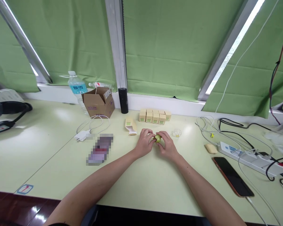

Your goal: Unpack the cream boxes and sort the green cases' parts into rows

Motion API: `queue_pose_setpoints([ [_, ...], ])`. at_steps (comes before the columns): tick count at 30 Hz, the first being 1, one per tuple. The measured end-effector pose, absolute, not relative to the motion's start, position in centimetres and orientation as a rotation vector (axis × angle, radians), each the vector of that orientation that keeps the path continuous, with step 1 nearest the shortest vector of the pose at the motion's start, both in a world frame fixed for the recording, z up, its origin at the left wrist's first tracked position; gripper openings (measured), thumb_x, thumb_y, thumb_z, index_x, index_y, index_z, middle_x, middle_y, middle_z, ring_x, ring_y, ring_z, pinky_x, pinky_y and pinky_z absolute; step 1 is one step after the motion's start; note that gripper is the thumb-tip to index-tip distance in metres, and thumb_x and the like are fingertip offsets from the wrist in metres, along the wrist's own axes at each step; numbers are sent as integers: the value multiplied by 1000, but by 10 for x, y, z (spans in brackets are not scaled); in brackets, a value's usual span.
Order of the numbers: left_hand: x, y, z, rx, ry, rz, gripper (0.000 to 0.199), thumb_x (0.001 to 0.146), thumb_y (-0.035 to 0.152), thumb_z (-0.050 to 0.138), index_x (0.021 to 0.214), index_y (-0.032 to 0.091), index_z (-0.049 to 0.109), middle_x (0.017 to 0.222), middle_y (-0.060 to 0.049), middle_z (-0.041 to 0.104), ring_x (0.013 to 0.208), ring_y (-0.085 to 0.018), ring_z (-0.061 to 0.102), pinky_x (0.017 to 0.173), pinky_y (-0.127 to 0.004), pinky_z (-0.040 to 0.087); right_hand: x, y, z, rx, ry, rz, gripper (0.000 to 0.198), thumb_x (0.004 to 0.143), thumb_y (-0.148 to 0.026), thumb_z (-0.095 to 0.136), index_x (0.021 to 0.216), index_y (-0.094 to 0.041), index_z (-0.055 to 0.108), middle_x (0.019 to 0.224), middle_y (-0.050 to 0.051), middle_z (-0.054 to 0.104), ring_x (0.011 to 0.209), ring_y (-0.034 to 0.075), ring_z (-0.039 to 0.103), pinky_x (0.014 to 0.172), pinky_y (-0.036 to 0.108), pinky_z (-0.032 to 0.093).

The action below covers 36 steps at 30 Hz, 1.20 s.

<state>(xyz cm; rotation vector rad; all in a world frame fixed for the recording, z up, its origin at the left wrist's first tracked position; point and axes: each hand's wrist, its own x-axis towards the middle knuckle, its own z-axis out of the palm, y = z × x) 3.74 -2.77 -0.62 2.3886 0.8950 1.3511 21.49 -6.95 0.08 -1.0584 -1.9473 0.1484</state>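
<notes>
The smartphone (233, 176) lay on the desk (141, 185) at four o'clock from the hands. The left hand (143, 144) and right hand (168, 147) met at the centre; each grip was clamped, thumb opposing fingers, on the small green item (158, 138) between them. Desk contact beneath the item could not be determined. The clear container (176, 133) sat beyond the right hand, near three o'clock. The opened carton (130, 126) lay at ten o'clock; small boxes (152, 116) stood grouped at twelve. The black cylinder (123, 101) stood upright at eleven.
</notes>
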Motion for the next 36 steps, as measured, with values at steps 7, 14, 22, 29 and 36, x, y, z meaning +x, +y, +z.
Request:
queue_pose_setpoints([
  [7,34,-19,-7,2261,1091,1452,6,94,21,60,94,22,66,106,-8,57,109,-26,51,97,-44,46,230,-61,-1,-1173,-1777,91,50,78,-10,57,125,-24,56,119,12,60,110,29,60,94,50,56],
  [14,33,-5,-22,2299,1252,1148,13,82,12,70,73,22,69,94,-8,66,106,-31,51,93,-49,42,241,-53,-4,-1231,-1572,36,40,78,-17,60,118,-24,59,114,10,61,101,27,61,86,47,58],
  [22,32,-17,-10,2279,1052,1252,32,89,18,64,120,26,64,119,-7,67,120,-29,49,103,-48,44,227,-57,-3,-1203,-1533,194,38,77,-21,65,115,-24,62,114,10,66,95,26,63,77,42,58],
  [29,33,-27,-4,2298,799,1287,43,96,31,63,138,28,55,130,-9,62,128,-27,48,110,-47,42,209,-58,-9,-1077,-1431,605,38,81,-26,69,117,-24,60,100,5,70,91,21,70,84,40,62],
  [36,30,-12,-3,2351,965,1231,40,96,24,61,135,29,57,128,-8,63,124,-27,52,107,-44,41,210,-57,-13,-1044,-1513,620,46,86,-28,63,130,-26,53,125,9,62,97,20,70,81,38,63],
])
